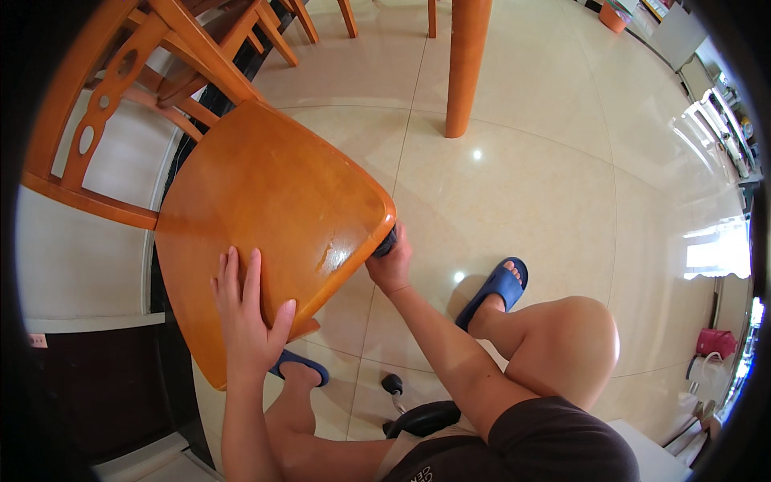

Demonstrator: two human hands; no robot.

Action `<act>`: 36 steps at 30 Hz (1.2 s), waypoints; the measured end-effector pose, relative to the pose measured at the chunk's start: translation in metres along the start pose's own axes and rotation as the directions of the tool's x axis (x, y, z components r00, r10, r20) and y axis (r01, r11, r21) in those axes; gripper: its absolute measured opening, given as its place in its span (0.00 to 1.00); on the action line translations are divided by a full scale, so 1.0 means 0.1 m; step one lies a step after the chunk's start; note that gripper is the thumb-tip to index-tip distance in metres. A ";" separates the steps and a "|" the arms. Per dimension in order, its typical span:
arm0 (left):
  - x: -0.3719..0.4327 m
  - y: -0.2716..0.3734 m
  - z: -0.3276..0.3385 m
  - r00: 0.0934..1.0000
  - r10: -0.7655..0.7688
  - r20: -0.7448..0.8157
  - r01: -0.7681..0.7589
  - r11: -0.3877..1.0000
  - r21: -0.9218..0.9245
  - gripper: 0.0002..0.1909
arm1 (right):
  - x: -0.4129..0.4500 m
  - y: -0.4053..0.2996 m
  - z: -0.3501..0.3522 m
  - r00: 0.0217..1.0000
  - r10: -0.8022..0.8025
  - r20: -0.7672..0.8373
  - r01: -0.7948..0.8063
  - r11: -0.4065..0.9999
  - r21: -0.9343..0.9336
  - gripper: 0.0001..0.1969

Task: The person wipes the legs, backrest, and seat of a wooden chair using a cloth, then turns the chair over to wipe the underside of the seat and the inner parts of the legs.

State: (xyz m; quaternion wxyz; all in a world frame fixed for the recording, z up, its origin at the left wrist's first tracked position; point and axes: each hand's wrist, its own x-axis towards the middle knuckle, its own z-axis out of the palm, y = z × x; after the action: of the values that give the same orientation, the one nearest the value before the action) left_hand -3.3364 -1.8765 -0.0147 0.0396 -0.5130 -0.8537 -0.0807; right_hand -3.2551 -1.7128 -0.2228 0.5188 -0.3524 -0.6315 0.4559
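An orange-brown wooden chair stands before me, its varnished seat (259, 199) worn near the front edge and its openwork backrest (96, 114) at the upper left. On the seat's near left part rests my left hand (253, 307), fingers spread, holding nothing. My right hand (391, 259) is closed around a dark cloth (386, 241) at the seat's front right corner, just under the edge. Part of the cloth is hidden by the hand and the seat.
A round orange table leg (467, 72) stands beyond the seat. More wooden chairs (277, 30) are at the top left. My feet wear blue slippers (497, 289). Beneath me is a black stool seat (424, 417) with a caster (392, 384). A white wall (78, 259) lies to the left.
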 end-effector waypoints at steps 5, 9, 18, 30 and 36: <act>0.01 0.01 -0.01 0.999 -0.001 0.046 0.002 1.000 -0.010 0.35 | -0.20 0.39 0.08 0.980 0.199 -0.005 -0.197 0.975 0.106 0.28; 0.00 0.00 -0.03 0.997 -0.002 0.076 0.002 1.000 0.006 0.36 | -0.42 0.90 0.03 0.913 0.407 0.015 -0.405 0.911 -0.074 0.26; -0.01 0.00 -0.01 0.996 0.028 0.083 -0.031 0.999 0.026 0.34 | -0.48 1.23 -0.07 0.762 0.645 -0.047 -0.609 0.691 -0.390 0.26; -0.08 -0.09 0.13 0.995 0.090 -0.032 -0.087 0.993 0.082 0.30 | -0.20 -0.27 -0.05 0.770 0.624 -0.133 -0.634 0.772 -0.049 0.17; -0.05 -0.15 0.19 0.984 0.121 -0.128 -0.116 0.992 0.044 0.31 | -0.30 -0.84 -0.36 0.835 0.549 0.031 -0.470 0.683 0.559 0.16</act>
State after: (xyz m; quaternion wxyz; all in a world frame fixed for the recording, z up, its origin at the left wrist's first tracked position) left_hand -3.3474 -1.8839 -0.0360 0.1097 -0.5556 -0.8186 -0.0960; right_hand -3.2109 -1.7613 -0.1519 0.4915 -0.3826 -0.3138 0.7167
